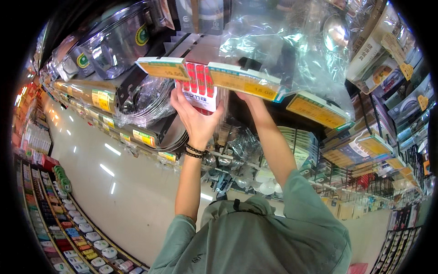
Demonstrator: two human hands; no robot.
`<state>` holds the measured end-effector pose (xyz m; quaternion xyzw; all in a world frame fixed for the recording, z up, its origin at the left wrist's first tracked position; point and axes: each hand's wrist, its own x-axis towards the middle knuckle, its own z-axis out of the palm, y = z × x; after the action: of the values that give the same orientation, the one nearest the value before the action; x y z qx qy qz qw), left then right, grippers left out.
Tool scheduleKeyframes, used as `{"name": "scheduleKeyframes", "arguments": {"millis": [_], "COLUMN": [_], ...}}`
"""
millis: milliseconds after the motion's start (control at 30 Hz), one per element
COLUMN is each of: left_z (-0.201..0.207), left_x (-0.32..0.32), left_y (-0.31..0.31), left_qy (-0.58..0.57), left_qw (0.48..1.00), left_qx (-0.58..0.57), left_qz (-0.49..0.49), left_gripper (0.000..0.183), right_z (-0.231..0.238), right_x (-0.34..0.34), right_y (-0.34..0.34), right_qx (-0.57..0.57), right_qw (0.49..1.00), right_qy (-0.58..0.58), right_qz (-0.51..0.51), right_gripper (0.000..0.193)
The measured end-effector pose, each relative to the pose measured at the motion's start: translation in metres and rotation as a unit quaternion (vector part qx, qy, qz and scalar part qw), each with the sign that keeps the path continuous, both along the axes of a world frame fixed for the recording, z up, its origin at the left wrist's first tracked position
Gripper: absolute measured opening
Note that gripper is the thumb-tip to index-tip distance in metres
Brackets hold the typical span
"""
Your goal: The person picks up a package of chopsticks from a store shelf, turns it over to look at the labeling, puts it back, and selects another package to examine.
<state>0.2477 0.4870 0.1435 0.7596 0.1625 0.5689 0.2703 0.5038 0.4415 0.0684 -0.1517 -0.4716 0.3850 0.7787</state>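
Observation:
My left hand, with dark beaded bracelets at the wrist, grips the lower part of a pack of chopsticks between thumb and fingers. The pack is red with a white label and stands upright at the shelf front, its top reaching up between two price tags. To its right, my right hand reaches in under a yellow price tag. Only the wrist and a little of that hand show; its fingers are hidden behind the tag, so what they touch cannot be seen.
Plastic-wrapped metal utensils hang at the upper right. Steel pots and wrapped stacked plates fill shelves on the left. Below my arms hang more packaged kitchen goods. Across the aisle floor runs another stocked shelf.

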Motion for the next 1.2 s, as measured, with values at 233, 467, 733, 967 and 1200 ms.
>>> {"name": "scheduleKeyframes", "arguments": {"millis": [233,467,733,967,1200], "left_z": [0.005,0.003,-0.028,-0.083,-0.138], "left_x": [-0.024,-0.028,-0.029,-0.083,-0.139], "left_y": [-0.015,-0.015,-0.020,-0.077,-0.173], "left_qy": [0.004,-0.014,-0.013,-0.008,0.096], "left_qw": [0.999,0.999,0.999,0.997,0.946], "left_qx": [-0.027,-0.028,0.022,-0.054,-0.063], "left_qz": [0.028,0.025,0.031,-0.053,-0.304], "left_gripper": [0.111,0.111,0.112,0.063,0.041], "right_z": [0.025,0.052,0.036,0.033,0.005], "right_x": [-0.069,-0.105,-0.116,-0.236,-0.351], "right_y": [0.006,0.000,-0.043,-0.175,-0.290], "right_qx": [-0.128,-0.188,-0.239,-0.246,-0.348], "right_qw": [0.967,0.953,0.822,0.791,0.783], "right_qy": [0.034,0.042,-0.153,0.047,0.177], "right_qz": [-0.219,-0.235,-0.494,-0.558,-0.485], "right_gripper": [0.039,0.048,0.038,0.015,0.014]}}
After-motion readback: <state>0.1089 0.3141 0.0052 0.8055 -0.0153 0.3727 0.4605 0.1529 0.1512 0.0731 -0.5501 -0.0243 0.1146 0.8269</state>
